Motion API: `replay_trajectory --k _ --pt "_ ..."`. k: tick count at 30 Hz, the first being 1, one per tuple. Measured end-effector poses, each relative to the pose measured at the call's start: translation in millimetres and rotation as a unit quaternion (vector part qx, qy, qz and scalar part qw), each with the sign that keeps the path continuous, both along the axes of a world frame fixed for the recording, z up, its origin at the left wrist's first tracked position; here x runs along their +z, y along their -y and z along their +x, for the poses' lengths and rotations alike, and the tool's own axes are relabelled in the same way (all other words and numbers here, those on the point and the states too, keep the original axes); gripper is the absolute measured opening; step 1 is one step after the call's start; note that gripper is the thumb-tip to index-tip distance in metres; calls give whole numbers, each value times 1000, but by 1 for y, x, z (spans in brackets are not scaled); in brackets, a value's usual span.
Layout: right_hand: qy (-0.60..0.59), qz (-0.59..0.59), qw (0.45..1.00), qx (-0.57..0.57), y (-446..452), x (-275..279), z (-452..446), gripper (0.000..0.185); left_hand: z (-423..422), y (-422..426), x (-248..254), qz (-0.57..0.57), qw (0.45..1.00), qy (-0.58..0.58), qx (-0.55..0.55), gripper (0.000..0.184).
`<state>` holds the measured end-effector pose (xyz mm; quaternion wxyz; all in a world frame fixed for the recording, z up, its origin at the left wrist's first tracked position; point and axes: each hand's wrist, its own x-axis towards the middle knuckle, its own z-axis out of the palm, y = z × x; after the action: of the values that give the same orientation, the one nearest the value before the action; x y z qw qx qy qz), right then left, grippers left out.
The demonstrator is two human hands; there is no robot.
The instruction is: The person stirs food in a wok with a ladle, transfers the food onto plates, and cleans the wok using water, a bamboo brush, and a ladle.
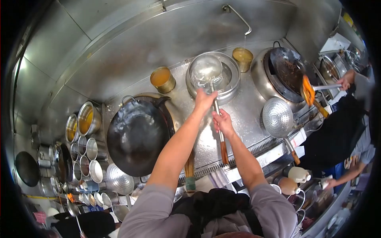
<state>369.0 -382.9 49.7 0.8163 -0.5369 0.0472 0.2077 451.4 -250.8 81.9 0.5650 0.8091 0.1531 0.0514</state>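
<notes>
A long ladle (pixel 224 152) with a metal shaft and wooden grip lies in front of me, its round bowl over a metal basin (pixel 237 83) with water in it. My left hand (pixel 204 101) is closed around the shaft close to the bowl. Lower down, the fingers of my right hand (pixel 224 122) are curled against the same shaft, above the wooden grip. Left of my arms sits a large black wok (pixel 139 137), wet and shiny inside. Two tins of yellowish liquid flank the basin: one tin (pixel 162 81) at left, another tin (pixel 243 59) at right.
A perforated skimmer (pixel 278 118) rests near the counter's front edge. At right, a co-worker's hand (pixel 347 79) holds a utensil over a second wok (pixel 287 67). Metal pots (pixel 89 119) and several cups stand at left. A tap (pixel 240 20) projects from the back wall.
</notes>
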Motion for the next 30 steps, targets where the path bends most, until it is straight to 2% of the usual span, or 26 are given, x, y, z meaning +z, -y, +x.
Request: replay_trajectory --k 2,3,5,6,8,9,10,12,13,15,16,18,20,21,23,24,25,26,27,28,29,30 --pt "53 -11 999 0 -5 -9 -2 18 16 17 6 -68 997 -18 40 65" --pt "51 -15 999 9 -9 -25 0 18 20 23 13 -72 996 -19 48 65" --pt "147 -67 987 0 -16 -58 2 22 25 33 29 -77 994 -45 56 51" --pt "148 -70 986 9 -14 -61 -4 22 31 36 17 -82 994 -45 64 51" --pt "67 -243 965 73 -8 -67 -21 29 45 37 -15 63 993 32 98 35" --pt "169 -309 936 -15 -10 -66 -31 33 42 33 -2 -28 998 -51 13 40" --pt "172 -312 934 -6 -4 -64 -29 33 41 33 -6 -34 998 -51 22 40" --pt "179 -376 906 -73 14 -53 -30 32 23 33 -13 -110 987 29 -112 52" --pt "203 -366 905 -82 22 -59 -22 32 7 30 -18 -115 988 26 -100 52" --pt "247 -366 893 -85 45 -62 13 33 -31 23 -22 75 984 88 -137 71" --pt "264 -376 885 -78 54 -57 32 33 -58 14 -10 60 980 89 -168 67" --pt "319 -455 828 -73 68 -51 73 30 -123 -15 14 45 972 90 -210 58" --pt "241 -509 826 -10 67 -13 99 32 -190 -48 23 8 978 70 -197 48" --pt "252 -508 824 -3 63 -5 115 32 -225 -66 25 -27 984 52 -169 43" --pt "63 -500 853 139 53 3 140 25 -293 -102 15 -123 990 1 -72 38" --pt "69 -502 849 149 50 6 147 25 -325 -121 18 -118 993 -11 -18 35" --pt "-34 -360 922 137 47 9 153 16 -357 -139 24 -111 993 -22 33 32" --pt "-137 -207 961 119 43 13 161 11 -388 -156 29 -72 994 -18 83 29" --pt "-235 -47 966 98 37 20 169 13 -416 -169 34 -24 990 -26 138 28" --pt "-228 -49 967 107 32 27 173 13 -445 -183 15 0 980 -29 195 30" --pt "-266 33 961 66 30 33 172 17 -463 -187 40 42 971 -54 229 32" --pt "-285 70 955 49 27 40 167 18 -477 -194 37 40 969 -50 240 32"
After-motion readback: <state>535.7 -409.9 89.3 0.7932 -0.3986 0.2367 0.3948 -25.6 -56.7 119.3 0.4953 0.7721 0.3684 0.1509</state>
